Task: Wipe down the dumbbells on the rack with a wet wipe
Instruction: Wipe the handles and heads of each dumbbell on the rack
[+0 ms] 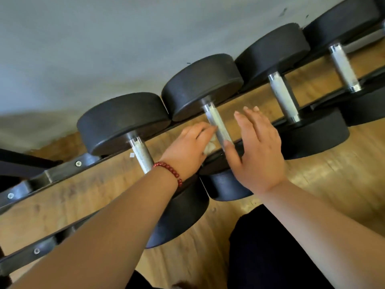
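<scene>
The rack runs slantwise across the view, a dark metal frame carrying a row of black dumbbells, four of which show their handles. The second dumbbell from the left end is the one being worked: both hands are at its steel handle.

The left hand is curled loosely around a crumpled wet wipe, which peeps out pale between fingers and palm and is pressed to the near-left side of that handle. Just across the handle, the right hand is spread flat with fingers apart, holding nothing; its thumb touches the handle's lower end, apparently steadying it.

As for progress, nothing on the metal or rubber shows plainly which weights have been cleaned. Judging by position alone, the dumbbell left of the grip may be done, while the two to its right look untouched, so most of the row probably remains.
</scene>
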{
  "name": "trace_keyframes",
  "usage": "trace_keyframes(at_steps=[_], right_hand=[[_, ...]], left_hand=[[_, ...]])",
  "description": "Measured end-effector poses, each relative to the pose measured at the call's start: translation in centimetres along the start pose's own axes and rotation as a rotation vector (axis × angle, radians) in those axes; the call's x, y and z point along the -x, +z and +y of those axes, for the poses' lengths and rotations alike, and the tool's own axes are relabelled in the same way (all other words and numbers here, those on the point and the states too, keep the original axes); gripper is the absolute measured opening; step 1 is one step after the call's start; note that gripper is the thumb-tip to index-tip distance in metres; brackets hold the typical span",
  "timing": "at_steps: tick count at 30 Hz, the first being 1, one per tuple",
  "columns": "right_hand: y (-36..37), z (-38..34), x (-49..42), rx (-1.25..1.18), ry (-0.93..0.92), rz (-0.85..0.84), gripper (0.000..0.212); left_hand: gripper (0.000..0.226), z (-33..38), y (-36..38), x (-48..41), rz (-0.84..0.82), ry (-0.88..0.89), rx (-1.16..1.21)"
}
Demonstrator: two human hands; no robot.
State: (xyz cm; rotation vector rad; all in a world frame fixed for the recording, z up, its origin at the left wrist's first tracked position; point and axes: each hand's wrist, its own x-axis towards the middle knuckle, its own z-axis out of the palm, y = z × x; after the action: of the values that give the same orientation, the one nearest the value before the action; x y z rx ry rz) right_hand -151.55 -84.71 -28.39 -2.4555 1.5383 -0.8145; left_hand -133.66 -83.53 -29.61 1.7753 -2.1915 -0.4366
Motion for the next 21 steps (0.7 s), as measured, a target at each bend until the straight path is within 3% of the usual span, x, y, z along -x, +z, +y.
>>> trace_keyframes(at_steps=[6, 11, 14, 16, 21], right_hand=[[0.3, 0.3, 0.1, -0.071, 0.045, 0.039, 0.054], [0.2, 0.4, 0.3, -0.134, 0.041, 0.051, 0.053], [0.0, 0.5, 0.2, -0.191, -0.006, 0.042, 0.049], [-0.2, 0.5, 0.0, -0.26, -0.1, -0.007, 0.048], [-1.1, 0.4, -0.3, -0.371, -0.267, -0.189, 0.056]], left_hand=[[0.025, 0.0, 1.1, -1.7, 0.115, -0.311, 0.347], [0.032, 1.1, 0.4, -2.6, 0.103, -0.473, 0.506], [0.038, 2.3, -0.7, -1.9, 0.043, -0.599, 0.9], [0.028, 2.8, -1.2, -1.0, 0.076, -0.635, 1.151], [0.032, 3.5, -2.1, 2.3, 0.118, -0.546, 1.181]])
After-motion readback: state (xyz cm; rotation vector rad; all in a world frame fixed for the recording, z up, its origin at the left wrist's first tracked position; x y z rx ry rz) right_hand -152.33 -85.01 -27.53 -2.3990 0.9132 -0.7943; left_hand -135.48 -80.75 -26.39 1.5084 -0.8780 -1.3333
